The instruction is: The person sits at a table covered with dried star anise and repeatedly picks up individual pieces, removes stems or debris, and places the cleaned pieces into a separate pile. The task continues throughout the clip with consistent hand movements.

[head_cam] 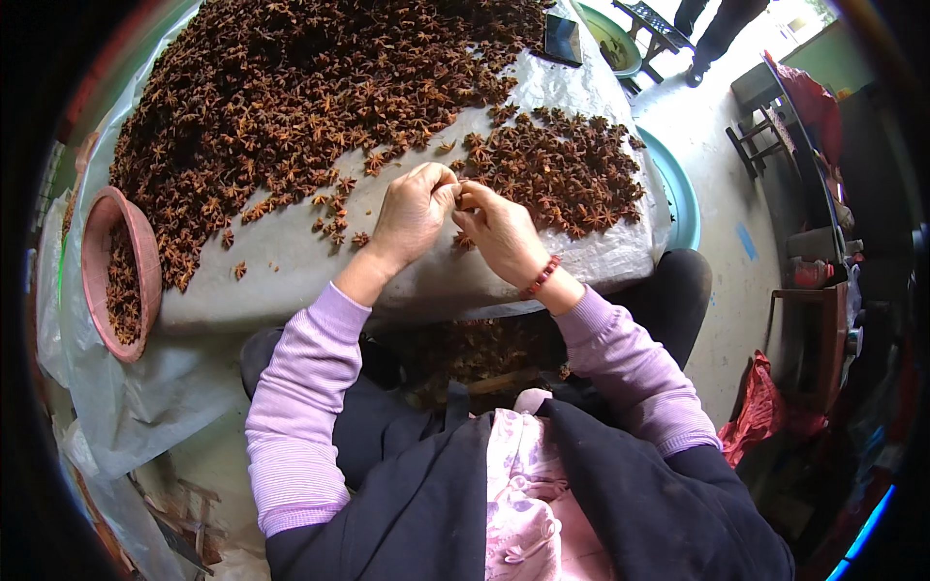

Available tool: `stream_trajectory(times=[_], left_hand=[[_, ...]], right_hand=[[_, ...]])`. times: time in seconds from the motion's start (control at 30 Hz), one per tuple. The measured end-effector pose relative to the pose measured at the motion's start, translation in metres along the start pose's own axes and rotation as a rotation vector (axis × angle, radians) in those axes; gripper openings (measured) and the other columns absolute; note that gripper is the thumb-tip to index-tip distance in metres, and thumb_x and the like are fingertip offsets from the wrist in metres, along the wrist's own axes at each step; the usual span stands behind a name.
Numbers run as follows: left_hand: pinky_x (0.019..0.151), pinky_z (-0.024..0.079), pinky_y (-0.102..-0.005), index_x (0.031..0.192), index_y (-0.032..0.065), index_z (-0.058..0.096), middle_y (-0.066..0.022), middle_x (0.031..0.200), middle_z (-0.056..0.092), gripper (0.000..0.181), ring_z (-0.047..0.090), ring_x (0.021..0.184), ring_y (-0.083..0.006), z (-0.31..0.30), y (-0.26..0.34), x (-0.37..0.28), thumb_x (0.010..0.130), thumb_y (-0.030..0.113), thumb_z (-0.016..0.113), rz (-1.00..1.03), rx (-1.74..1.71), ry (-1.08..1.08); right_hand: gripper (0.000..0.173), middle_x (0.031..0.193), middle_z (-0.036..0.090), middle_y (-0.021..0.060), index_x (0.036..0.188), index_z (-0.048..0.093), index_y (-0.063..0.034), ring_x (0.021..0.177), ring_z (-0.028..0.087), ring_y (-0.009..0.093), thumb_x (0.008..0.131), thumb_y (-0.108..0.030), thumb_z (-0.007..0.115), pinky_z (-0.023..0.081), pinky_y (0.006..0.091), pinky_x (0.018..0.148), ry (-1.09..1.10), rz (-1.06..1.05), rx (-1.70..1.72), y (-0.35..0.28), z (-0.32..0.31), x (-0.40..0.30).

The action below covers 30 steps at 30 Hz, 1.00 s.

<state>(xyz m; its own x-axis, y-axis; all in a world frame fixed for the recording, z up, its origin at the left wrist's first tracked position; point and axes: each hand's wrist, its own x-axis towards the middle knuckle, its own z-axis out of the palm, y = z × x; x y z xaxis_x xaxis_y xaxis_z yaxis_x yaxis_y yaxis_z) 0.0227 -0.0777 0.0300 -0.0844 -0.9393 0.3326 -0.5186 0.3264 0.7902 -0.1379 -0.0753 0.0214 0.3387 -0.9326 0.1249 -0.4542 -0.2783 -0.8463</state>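
Observation:
My left hand (416, 210) and my right hand (501, 231) meet fingertip to fingertip above the near part of the table. Pinched between them is a small dark star anise piece (458, 199), mostly hidden by the fingers. A large heap of dried star anise (290, 94) spreads over the far left of the plastic-covered table (290, 290). Just beyond my right hand lies a smaller pile of star anise (559, 171). A few loose star anise pods (334, 218) are scattered left of my left hand.
A pink plastic basket (149, 247) holding star anise leans at the table's left edge. A black phone (563, 40) lies at the back right. Blue basin (679, 189) and green basin (617, 43) stand beyond the right edge. A person's legs (719, 33) show near a dark stool (654, 25).

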Motion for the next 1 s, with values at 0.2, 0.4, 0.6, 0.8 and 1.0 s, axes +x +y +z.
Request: stream_trajectory(times=[0.2, 0.4, 0.6, 0.8, 1.0], left_hand=[[0.066, 0.050, -0.0312, 0.085, 0.0030, 0.058, -0.0092, 0.078, 0.059, 0.009, 0.062, 0.073, -0.0222, 0.008, 0.025, -0.038, 0.093, 0.007, 0.055, 0.225, 0.014, -0.022], [0.071, 0.052, -0.0429, 0.091, 0.0027, 0.058, -0.0145, 0.085, 0.063, 0.013, 0.063, 0.080, -0.0349, 0.044, 0.053, -0.110, 0.081, 0.010, 0.063, 0.369, -0.048, -0.722], [0.068, 0.053, -0.0457, 0.080, 0.0048, 0.071, -0.0209, 0.076, 0.065, 0.015, 0.065, 0.075, -0.0374, 0.030, 0.038, -0.098, 0.082, 0.015, 0.060, 0.073, 0.255, -0.682], [0.070, 0.053, -0.0421, 0.087, 0.0024, 0.071, -0.0204, 0.081, 0.066, 0.016, 0.065, 0.076, -0.0377, 0.011, 0.031, -0.100, 0.082, 0.013, 0.060, -0.087, 0.059, -0.594], [0.071, 0.053, -0.0407, 0.089, 0.0008, 0.070, -0.0201, 0.083, 0.067, 0.017, 0.066, 0.078, -0.0370, 0.016, 0.023, -0.105, 0.083, 0.012, 0.060, -0.092, 0.032, -0.667]], right_hand=[[0.021, 0.071, 0.062, 0.0025, 0.106, 0.064, 0.0018, 0.061, 0.058, 0.008, 0.098, -0.014, 0.053, 0.047, 0.0231, 0.054, -0.108, 0.259, 0.661, -0.002, -0.007, -0.017], [0.021, 0.094, 0.066, 0.0097, 0.108, 0.064, -0.0024, 0.082, 0.062, 0.023, 0.088, -0.010, 0.065, 0.053, 0.0338, 0.075, 0.312, -0.182, -0.605, 0.021, -0.064, -0.035], [0.029, 0.109, 0.054, 0.0104, 0.109, 0.061, -0.0044, 0.099, 0.054, 0.025, 0.081, -0.010, 0.060, 0.049, 0.0343, 0.083, -0.174, -0.586, -0.618, 0.019, 0.000, -0.026], [0.005, 0.075, 0.060, 0.0099, 0.089, 0.058, -0.0062, 0.063, 0.063, 0.026, 0.085, -0.006, 0.057, 0.053, 0.0362, 0.056, 0.135, -0.498, -0.370, 0.029, -0.009, -0.020], [0.018, 0.080, 0.068, 0.0112, 0.103, 0.066, -0.0118, 0.072, 0.067, 0.030, 0.088, -0.020, 0.059, 0.053, 0.0419, 0.061, -0.274, -0.269, -0.783, 0.024, -0.047, 0.030]])
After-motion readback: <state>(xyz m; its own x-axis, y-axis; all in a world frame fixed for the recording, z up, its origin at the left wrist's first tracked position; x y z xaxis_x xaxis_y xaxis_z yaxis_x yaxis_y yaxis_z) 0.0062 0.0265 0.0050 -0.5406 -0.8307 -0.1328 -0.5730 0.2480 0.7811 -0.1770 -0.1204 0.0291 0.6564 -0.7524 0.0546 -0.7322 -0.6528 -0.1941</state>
